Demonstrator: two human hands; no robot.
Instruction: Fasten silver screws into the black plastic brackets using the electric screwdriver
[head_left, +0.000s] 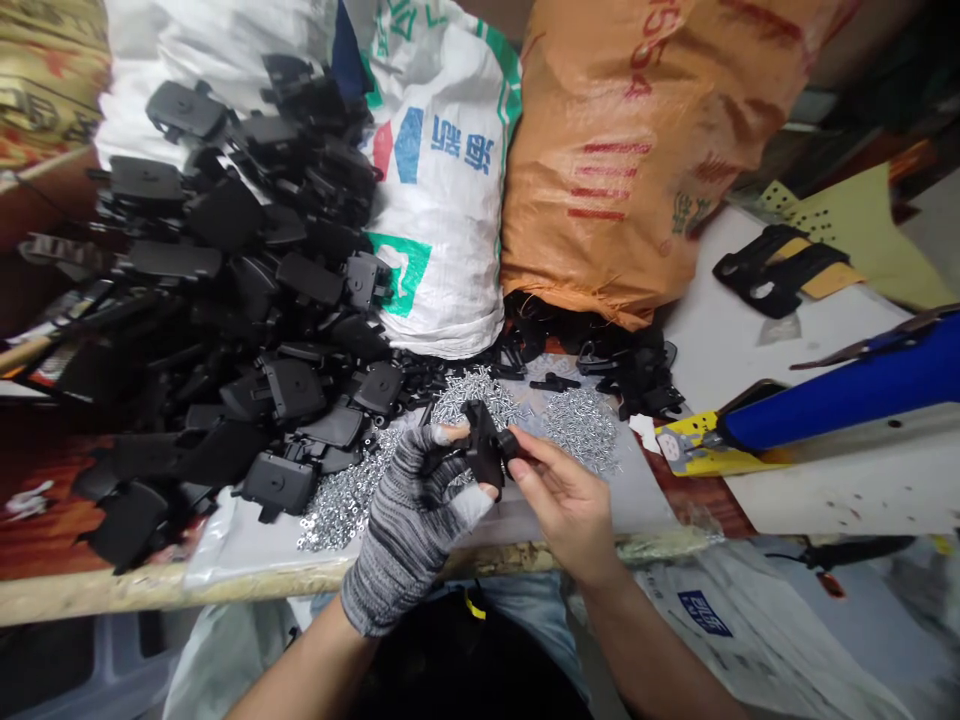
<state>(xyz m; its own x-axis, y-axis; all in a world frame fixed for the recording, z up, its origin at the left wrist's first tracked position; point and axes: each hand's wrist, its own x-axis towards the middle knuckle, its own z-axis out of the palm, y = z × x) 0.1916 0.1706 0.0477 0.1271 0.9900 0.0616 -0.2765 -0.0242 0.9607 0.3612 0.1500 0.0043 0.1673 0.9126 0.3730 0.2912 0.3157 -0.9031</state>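
My left hand (412,520), in a grey striped fingerless glove, is closed around a black plastic part (484,450) held above the front of the table. White wrapping covers at least one of its fingertips. My bare right hand (566,500) pinches a small black knob-like piece (508,442) against the right side of that part. Whether the two pieces are joined cannot be seen. Just beyond my hands lie a heap of screws (476,392) and, to its right, a heap of smaller metal pieces (581,428). Metal nuts (341,500) are piled left of my glove.
A large pile of black plastic parts (225,210) covers the left side. Behind stand a white woven sack (450,200) and an orange sack (600,170). To the right are a blue cylindrical tool (840,385) and a black-and-yellow item (780,265). The table's front edge (247,590) runs below.
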